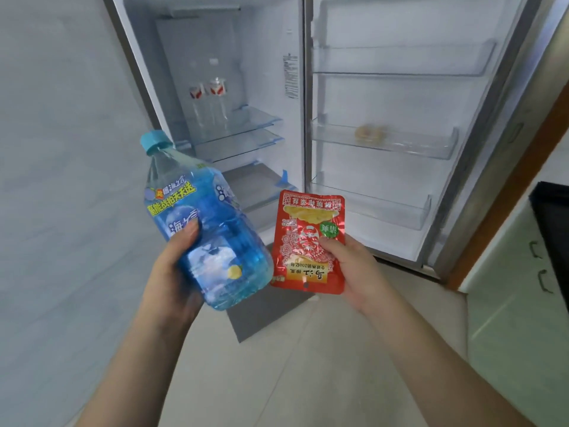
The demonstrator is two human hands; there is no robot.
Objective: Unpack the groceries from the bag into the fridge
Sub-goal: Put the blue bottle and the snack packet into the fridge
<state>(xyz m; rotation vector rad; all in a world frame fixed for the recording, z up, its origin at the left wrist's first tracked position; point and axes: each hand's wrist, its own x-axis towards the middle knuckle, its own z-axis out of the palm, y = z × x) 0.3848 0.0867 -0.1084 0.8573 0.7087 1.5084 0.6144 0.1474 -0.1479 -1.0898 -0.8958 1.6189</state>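
The left hand (175, 269) grips the bottle (200, 223) low at frame centre; tilted, it may slip. The right hand (348, 266) pinches the packet (309, 241).

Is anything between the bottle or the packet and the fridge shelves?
Nothing visible. The door is open, and bottle and packet are held in front of the shelves.

Chinese print: bottle (203, 223), upside-down packet (309, 241)
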